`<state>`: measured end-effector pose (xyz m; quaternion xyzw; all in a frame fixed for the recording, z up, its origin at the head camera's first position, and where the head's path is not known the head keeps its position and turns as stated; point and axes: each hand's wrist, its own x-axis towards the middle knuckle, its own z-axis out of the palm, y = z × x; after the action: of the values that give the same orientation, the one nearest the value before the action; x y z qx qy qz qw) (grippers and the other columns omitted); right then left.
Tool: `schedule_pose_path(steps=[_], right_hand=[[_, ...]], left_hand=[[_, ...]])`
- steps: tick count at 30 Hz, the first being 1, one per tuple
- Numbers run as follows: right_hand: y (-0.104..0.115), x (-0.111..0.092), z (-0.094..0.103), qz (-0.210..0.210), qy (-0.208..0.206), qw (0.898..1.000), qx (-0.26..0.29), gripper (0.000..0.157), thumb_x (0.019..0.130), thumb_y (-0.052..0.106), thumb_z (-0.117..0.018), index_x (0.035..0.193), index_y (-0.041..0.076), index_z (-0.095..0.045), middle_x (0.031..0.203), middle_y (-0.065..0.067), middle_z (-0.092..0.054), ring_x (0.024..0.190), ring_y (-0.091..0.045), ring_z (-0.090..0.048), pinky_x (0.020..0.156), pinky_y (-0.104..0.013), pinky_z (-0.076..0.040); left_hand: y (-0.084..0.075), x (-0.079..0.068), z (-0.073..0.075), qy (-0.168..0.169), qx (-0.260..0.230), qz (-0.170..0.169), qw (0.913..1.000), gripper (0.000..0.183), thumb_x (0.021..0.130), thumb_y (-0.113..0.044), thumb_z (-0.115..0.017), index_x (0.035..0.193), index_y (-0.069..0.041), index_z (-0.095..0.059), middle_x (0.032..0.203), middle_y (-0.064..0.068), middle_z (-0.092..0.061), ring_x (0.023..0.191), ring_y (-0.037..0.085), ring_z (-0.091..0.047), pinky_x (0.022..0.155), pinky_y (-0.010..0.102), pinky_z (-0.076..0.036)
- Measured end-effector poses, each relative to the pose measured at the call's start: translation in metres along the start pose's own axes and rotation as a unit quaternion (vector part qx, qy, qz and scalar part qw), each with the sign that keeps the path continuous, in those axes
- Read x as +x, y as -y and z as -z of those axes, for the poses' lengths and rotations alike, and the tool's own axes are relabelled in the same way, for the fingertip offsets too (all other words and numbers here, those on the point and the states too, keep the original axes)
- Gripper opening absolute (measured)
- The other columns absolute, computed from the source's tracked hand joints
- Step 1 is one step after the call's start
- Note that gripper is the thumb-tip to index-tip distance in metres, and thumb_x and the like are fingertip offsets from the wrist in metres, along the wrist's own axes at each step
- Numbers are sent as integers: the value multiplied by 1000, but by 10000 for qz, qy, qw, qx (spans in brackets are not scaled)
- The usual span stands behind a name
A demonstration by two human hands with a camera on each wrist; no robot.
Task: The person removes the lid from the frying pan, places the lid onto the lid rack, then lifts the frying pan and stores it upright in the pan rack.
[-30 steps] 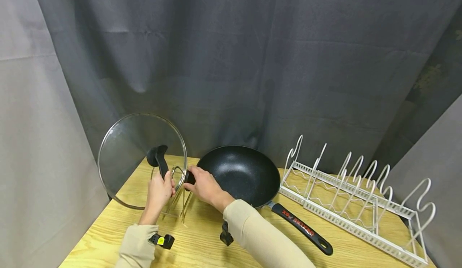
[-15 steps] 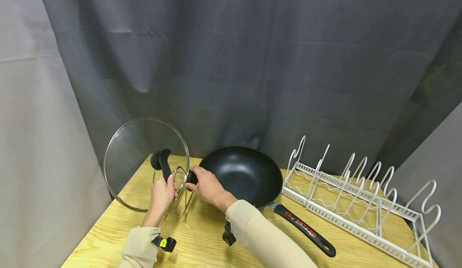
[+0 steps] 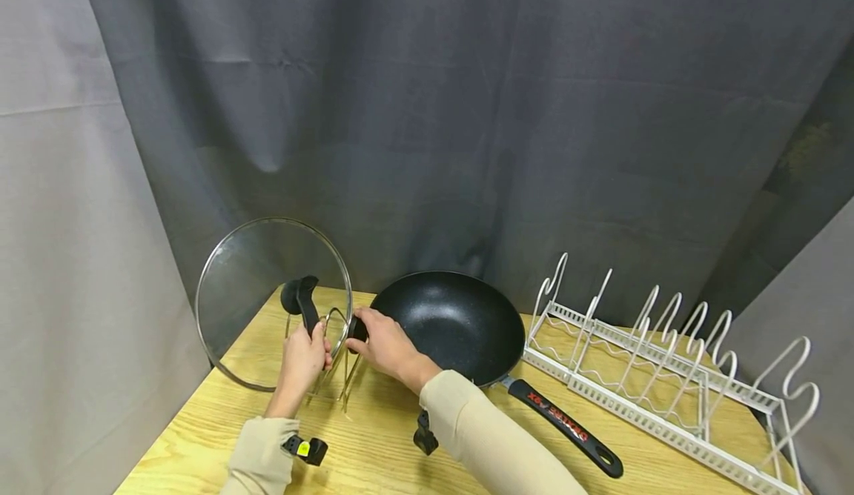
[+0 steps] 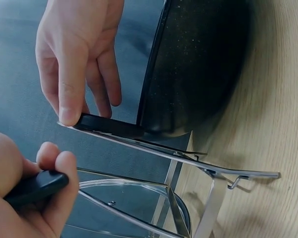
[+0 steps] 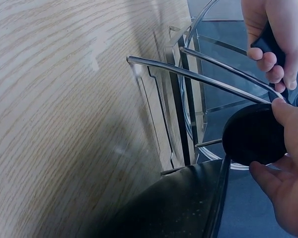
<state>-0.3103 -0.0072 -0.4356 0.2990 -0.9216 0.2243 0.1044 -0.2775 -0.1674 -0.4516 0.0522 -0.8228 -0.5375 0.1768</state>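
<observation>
Head view: hands (image 3: 302,358) (image 3: 388,343) grip lid (image 3: 267,304) and pan (image 3: 457,324).

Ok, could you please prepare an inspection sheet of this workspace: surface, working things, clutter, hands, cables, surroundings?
Surface: table, light wood grain.
Working things: glass lid, raised on edge; pan, opening upward; wire stand beside the pan, unclear whether the lid rests in it.
Clutter: white rack on the right, touched by neither hand.
Hands: left hand grips the lid's handle; right hand pinches the pan's short handle.
Cables: nothing seen.
Surroundings: dark curtain behind, pale cloth at the left.
</observation>
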Motion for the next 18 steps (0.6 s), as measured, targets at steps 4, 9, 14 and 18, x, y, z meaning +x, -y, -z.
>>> schedule_pose_path(steps=[4, 9, 14, 18], right_hand=[[0, 0, 1, -21, 25, 10000, 1, 53, 91, 39, -62, 134, 11, -48, 133, -4, -52, 114, -20, -56, 93, -34, -47], [0, 1, 2, 13, 17, 10000, 38, 52, 91, 37, -63, 133, 10, -48, 134, -5, -52, 114, -21, -56, 93, -35, -47], [0, 1, 2, 1, 30, 10000, 20, 53, 91, 37, -63, 134, 9, -48, 135, -6, -51, 116, -22, -55, 94, -35, -46], [-1, 0, 1, -37, 33, 10000, 15, 53, 91, 37, -63, 134, 10, -48, 135, -6, -51, 116, -21, -54, 95, -36, -46]], left_hand=[[-2, 0, 0, 48, -95, 26, 9999, 22, 101, -16, -43, 91, 1, -52, 66, 13, -59, 43, 13, -56, 42, 30, -51], [-6, 1, -1, 97, -198, 160, 9996, 24, 102, -17, -41, 92, 2, -52, 68, 14, -60, 45, 14, -57, 46, 35, -53], [-10, 0, -1, 230, -279, 363, 9987, 25, 102, -17, -39, 94, 3, -52, 68, 11, -59, 48, 14, -59, 49, 33, -54], [-12, -1, -1, 284, -168, 437, 9985, 27, 102, -18, -38, 93, 2, -53, 68, 8, -59, 49, 14, -60, 49, 30, -53]])
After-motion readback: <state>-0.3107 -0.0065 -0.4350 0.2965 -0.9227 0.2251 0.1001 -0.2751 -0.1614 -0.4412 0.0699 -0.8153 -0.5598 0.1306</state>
